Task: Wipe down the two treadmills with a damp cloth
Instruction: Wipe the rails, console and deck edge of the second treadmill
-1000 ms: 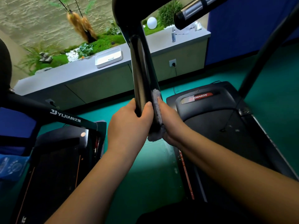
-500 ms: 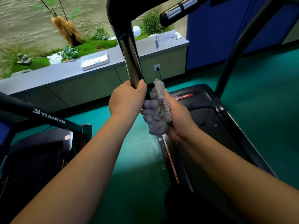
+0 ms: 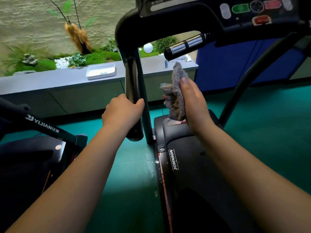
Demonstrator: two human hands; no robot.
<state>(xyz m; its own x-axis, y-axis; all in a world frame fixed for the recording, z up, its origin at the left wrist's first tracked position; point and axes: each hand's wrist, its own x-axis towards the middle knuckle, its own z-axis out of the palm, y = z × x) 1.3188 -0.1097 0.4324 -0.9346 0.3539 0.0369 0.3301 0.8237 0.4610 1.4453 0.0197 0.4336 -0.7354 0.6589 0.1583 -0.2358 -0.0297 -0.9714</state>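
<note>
I stand on the black Johnson treadmill (image 3: pixel 188 158), whose console (image 3: pixel 244 12) fills the top right. My left hand (image 3: pixel 123 113) is closed around its black left handrail (image 3: pixel 133 81). My right hand (image 3: pixel 193 105) grips a crumpled grey cloth (image 3: pixel 175 96) in the air, a short way right of that handrail and below the silver pulse grip (image 3: pixel 185 45). The cloth touches no part of the machine. A second black treadmill, marked Yijian (image 3: pixel 42 126), stands at the left.
A grey counter (image 3: pixel 58 79) runs along the back with a white tray (image 3: pixel 101 71), a small bottle (image 3: pixel 166 63) and plants behind it. Green floor (image 3: pixel 131 182) separates the two treadmills. A blue panel (image 3: pixel 223 68) stands at the right rear. The right upright (image 3: pixel 249 78) slants up.
My right hand has pulled the cloth off the left handrail and moved it right and up. My left hand stays on the handrail. The view has tilted up, showing the console.
</note>
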